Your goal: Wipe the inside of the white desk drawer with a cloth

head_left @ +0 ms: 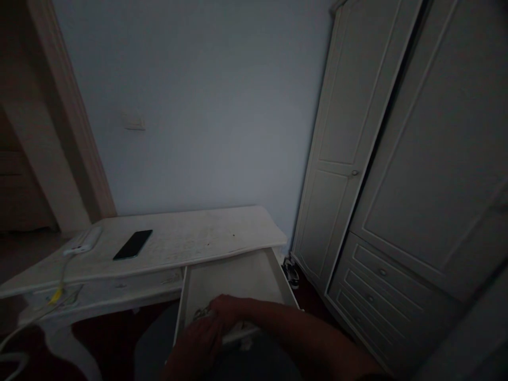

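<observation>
A pulled-out white drawer (238, 278) juts from the desk towards me. Both of my hands are together over its front left part. My left hand (200, 336) is closed, its back towards me. My right hand (228, 309) reaches in from the right and meets the left one, with its fingers curled. A small greyish object (201, 313) shows at the fingertips, too dark and blurred to name. The hands hide most of it, and I cannot tell which hand bears it.
On the white desk (190, 233) lie a black phone (133, 245) and a white power strip (83, 241) with a cable running down left. A white wardrobe (337, 159) stands on the right. Shoes (291, 272) sit on the floor between desk and wardrobe.
</observation>
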{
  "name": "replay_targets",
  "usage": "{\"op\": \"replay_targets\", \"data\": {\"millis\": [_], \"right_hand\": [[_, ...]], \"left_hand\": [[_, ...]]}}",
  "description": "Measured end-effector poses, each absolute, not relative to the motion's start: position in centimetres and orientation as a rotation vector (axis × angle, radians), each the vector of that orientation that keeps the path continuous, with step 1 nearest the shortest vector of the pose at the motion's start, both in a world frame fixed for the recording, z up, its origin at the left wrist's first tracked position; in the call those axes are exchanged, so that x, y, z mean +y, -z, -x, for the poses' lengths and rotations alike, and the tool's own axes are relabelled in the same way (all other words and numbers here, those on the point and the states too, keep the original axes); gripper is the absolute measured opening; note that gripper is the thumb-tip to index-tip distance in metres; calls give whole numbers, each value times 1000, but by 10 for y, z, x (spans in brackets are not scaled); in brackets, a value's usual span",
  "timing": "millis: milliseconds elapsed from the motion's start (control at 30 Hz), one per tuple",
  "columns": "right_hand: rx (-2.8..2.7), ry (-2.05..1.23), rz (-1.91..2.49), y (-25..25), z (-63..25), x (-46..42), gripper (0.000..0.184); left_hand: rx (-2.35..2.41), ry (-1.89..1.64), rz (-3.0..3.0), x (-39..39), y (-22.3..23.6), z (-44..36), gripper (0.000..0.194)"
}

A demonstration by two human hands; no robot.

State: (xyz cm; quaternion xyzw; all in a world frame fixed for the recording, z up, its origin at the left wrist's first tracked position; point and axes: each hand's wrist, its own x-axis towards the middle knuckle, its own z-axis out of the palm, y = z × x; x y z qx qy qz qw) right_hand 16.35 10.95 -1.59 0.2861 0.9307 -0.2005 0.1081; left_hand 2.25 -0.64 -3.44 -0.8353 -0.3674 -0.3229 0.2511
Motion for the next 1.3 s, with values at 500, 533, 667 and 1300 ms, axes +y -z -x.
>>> {"op": "replay_targets", "data": {"millis": [500,533,667,1300], "right_hand": [[2559,344,-1737,-30,-313,141,39],[2557,329,-1816,-29,-307,145,40],[2577,331,-2042,-22,-256,155,41],[2872,654,-556,16,-161,136,31]], "left_hand": [[-1097,799,2328,-9,39,-23,25],[-1076,810,2320,-9,40,-23,26],[-1049,826,2295,-8,40,-24,26],[-1031,826,2295,-4,49,-24,23]]}}
